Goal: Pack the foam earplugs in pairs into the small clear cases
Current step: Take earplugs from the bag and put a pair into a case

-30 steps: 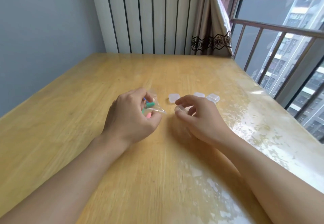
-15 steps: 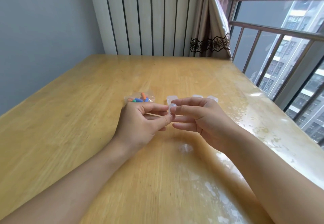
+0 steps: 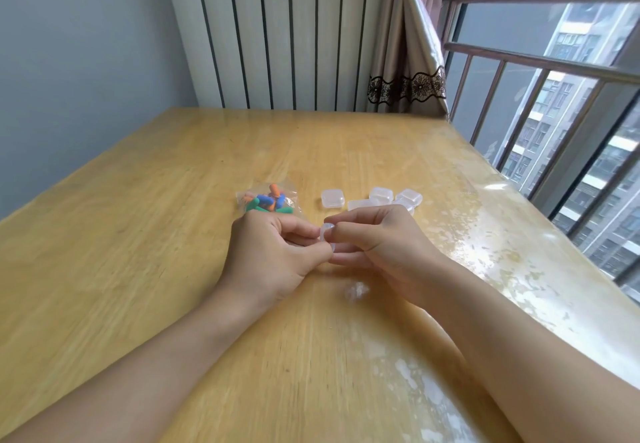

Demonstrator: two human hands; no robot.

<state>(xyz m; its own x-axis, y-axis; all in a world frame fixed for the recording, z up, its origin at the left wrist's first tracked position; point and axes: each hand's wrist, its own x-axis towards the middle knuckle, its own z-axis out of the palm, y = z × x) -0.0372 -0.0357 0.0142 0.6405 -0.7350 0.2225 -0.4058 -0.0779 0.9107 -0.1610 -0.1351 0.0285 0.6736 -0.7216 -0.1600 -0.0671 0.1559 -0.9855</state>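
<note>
1. Both hands meet over the wooden table (image 3: 138,234): the left hand (image 3: 273,255) and right hand (image 3: 384,245) each pinch one small clear case (image 3: 327,234) between thumb and fingertips.
2. It looks like the case is being pried open.
3. The bag of foam earplugs (image 3: 268,202) lies just beyond the left hand; spare cases (image 3: 381,196) sit beyond the right.
4. Next: lid up, then fetch a pair.

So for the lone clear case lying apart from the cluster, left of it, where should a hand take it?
Pinch the lone case across its left and right side walls, coming from above. It lies flat on the table with bare wood on both sides, the bag and the other cases standing clear of it. Its low, squarish shape suits a thumb-and-finger pinch.
</note>
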